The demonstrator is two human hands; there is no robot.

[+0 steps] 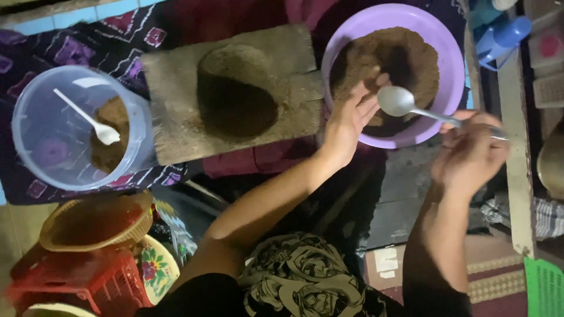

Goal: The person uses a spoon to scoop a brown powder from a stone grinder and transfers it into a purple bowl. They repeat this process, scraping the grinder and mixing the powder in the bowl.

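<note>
Head view: right hand (470, 154) holds spoon (411, 105) w/ left hand (346, 120) over purple bowl (452, 64).

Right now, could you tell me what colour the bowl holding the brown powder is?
The bowl is light purple, seen best in the head view.

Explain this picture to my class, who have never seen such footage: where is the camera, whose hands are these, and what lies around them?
The camera sits on a person's head and looks down at their own two bare hands. The left hand reaches into a purple bowl of brown powder. The right hand holds a metal spoon over the bowl's edge. Beside the bowl lies a wooden board with a brown mound on it. Further left stands a clear plastic tub holding a white spoon.
</note>
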